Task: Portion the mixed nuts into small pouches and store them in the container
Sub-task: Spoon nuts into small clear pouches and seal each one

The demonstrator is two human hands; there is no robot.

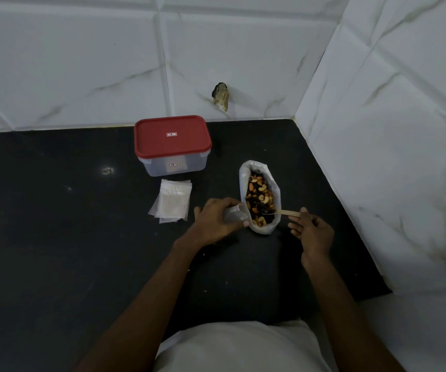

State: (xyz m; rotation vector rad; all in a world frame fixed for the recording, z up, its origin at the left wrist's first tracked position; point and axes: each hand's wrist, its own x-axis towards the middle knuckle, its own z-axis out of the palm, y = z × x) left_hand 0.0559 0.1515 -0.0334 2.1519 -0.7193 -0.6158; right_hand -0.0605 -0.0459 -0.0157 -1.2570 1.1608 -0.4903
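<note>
Black counter (55,237), nut bag (243,181) close to right wall (390,130) edge.

countertop (42,224) left: open | container (173,145), pouches (172,204), nut bag (260,196) crowd centre | wall (390,130) right

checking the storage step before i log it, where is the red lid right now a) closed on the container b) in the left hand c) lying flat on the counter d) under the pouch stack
a, the red lid sits closed on the clear container, behind the stack of empty pouches.
</note>
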